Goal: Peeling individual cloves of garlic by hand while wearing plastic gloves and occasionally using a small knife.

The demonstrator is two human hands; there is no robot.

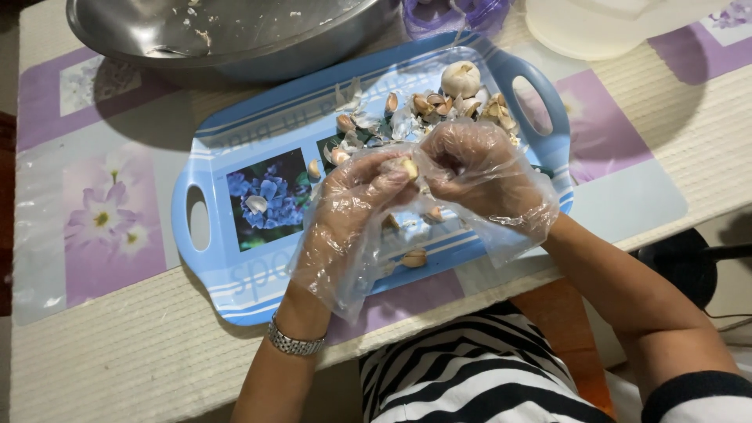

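Left hand (352,205) and right hand (470,168), both in crinkled clear plastic gloves, pinching one pale garlic clove (406,167) between fingertips above glossy blue flower-print tray (235,286) strewn with papery skins (439,106).

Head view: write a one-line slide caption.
Two gloved hands, left and right, hold a garlic clove above a blue tray strewn with garlic skins.

Blue tray (235,133) with a blue flower picture, lilac floral placemat (94,211), black-and-white striped top (470,376)
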